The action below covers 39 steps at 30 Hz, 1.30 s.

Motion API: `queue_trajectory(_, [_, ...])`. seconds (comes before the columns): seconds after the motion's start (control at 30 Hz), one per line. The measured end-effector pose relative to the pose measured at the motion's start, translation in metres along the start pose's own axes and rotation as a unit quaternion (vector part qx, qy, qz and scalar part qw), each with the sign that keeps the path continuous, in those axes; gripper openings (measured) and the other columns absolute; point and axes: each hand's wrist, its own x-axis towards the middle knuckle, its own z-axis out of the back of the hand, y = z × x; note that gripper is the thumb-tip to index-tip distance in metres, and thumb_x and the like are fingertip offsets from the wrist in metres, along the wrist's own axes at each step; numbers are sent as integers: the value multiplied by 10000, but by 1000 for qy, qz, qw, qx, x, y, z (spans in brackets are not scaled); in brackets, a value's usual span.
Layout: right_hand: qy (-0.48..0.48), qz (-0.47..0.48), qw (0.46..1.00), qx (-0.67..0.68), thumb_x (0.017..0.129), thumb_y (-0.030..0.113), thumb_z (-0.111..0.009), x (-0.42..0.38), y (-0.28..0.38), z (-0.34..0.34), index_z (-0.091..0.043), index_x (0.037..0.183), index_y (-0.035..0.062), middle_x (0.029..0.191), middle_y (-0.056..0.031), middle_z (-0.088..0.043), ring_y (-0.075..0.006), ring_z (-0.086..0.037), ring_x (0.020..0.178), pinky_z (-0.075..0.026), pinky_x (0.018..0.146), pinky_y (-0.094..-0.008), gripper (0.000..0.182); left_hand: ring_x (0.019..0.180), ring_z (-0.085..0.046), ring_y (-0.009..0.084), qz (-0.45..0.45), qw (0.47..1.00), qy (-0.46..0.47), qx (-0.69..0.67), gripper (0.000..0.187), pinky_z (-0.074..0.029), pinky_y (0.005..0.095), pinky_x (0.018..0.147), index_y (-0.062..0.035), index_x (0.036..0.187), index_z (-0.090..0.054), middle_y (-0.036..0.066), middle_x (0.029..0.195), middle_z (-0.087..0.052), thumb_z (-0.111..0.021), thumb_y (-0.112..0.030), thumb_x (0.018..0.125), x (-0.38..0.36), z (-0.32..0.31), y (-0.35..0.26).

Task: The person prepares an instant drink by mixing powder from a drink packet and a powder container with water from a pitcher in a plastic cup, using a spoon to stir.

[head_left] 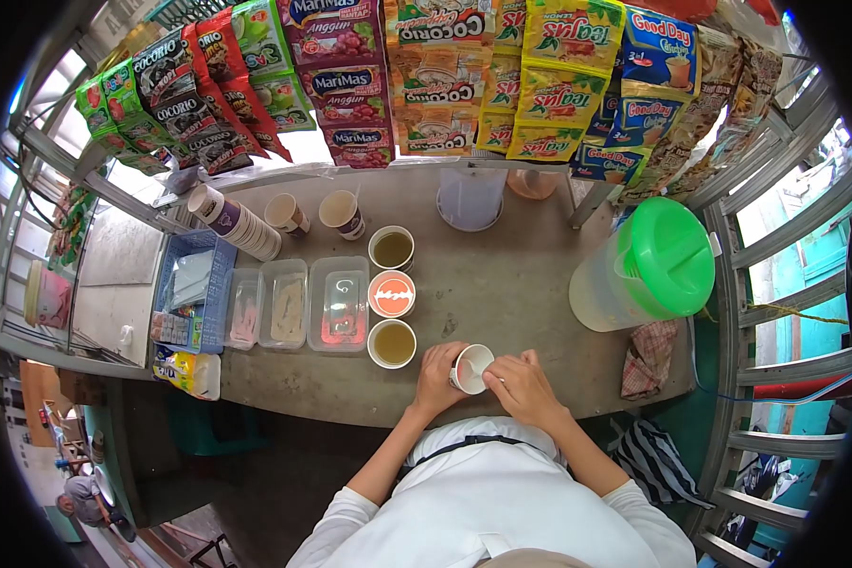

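Note:
Near the table's front edge, my left hand [437,377] is wrapped round the left side of a white paper cup [473,365]. My right hand [523,386] is closed at the cup's right rim; whatever its fingers pinch is too small to make out. Something pale shows inside the cup. Up and to the left stand two cups of yellowish liquid, a far one [391,249] and a near one [392,344], with a cup under an orange-and-white lid [391,294] between them.
Plastic tubs [339,303] and a blue basket [195,284] stand at the left, below stacked cups [235,222]. A green-lidded jug [642,265] and a checked cloth [649,360] are at the right. Drink sachets [341,80] hang above the far edge.

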Motion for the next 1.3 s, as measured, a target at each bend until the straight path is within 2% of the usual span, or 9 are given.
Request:
queue_trajectory(0.17, [25, 7, 1000, -7, 948, 200, -507, 0, -2, 0, -592, 858, 65, 796, -80, -579, -242, -535, 773, -318, 757, -389, 183, 998, -606, 328, 1, 1000, -5, 0, 683, -449, 429, 869, -62, 1163, -544, 126, 1086, -630, -853, -178, 565, 0, -1, 0])
queue_trajectory(0.27, [-26, 13, 1000, 4, 949, 202, -505, 1, -1, -2, -592, 853, 65, 787, -80, -573, -244, -536, 768, -318, 755, -391, 189, 998, -606, 327, -1, 1000, 1, 2, 683, -449, 429, 869, -63, 1162, -544, 125, 1086, -630, -855, -182, 566, 1, 0, -1])
queue_trajectory(0.37, [21, 23, 999, 2, 949, 201, -507, 1, -4, -1, -590, 857, 67, 791, -78, -569, -243, -531, 765, -319, 754, -390, 183, 998, -606, 326, -3, 1000, -5, 3, 679, -449, 428, 865, -66, 1160, -544, 123, 1084, -630, -855, -183, 567, -1, 0, 1])
queue_trajectory(0.47, [-17, 17, 1000, -11, 948, 201, -509, 3, 1, 0, -591, 850, 66, 787, -76, -567, -241, -530, 759, -319, 753, -390, 186, 998, -605, 325, -6, 1000, -7, 2, 682, -448, 428, 862, -66, 1161, -544, 121, 1083, -629, -854, -181, 564, 0, -1, 0])
queue_trajectory(0.57, [33, 20, 999, -2, 946, 202, -511, 2, -5, -2, -589, 851, 67, 794, -72, -567, -237, -528, 767, -318, 753, -389, 182, 997, -604, 324, -6, 1000, 1, 8, 685, -447, 428, 860, -67, 1160, -543, 119, 1084, -628, -854, -178, 560, 0, 0, 1])
queue_trajectory(0.67, [-21, 23, 999, -32, 948, 206, -508, 4, 2, 0, -589, 840, 66, 779, -73, -563, -237, -524, 755, -317, 752, -388, 195, 1000, -603, 321, -3, 1000, -1, 4, 681, -446, 427, 860, -68, 1155, -545, 118, 1086, -627, -853, -178, 558, 2, 1, -1])
queue_trajectory(0.77, [18, 13, 1000, -1, 947, 206, -509, 2, -4, -1, -587, 847, 73, 788, -72, -564, -233, -520, 761, -315, 756, -389, 184, 1002, -603, 319, -2, 1000, 3, 4, 682, -446, 425, 859, -69, 1153, -546, 117, 1082, -627, -853, -177, 553, 2, 1, -1])
queue_trajectory(0.87, [-17, 23, 999, -38, 948, 204, -506, 4, 1, 0, -588, 839, 71, 779, -75, -569, -238, -520, 750, -312, 760, -390, 191, 1000, -602, 318, 3, 1000, 0, 5, 681, -445, 425, 860, -70, 1149, -547, 114, 1076, -627, -852, -175, 549, 1, 0, -1])
queue_trajectory(1.3, [-7, 11, 999, -32, 945, 205, -510, 2, 1, 0, -591, 840, 74, 786, -75, -581, -228, -521, 763, -309, 752, -392, 186, 1005, -598, 325, -2, 1000, -1, 1, 697, -445, 432, 876, -70, 1156, -544, 115, 1089, -623, -857, -178, 543, -1, -1, 1])
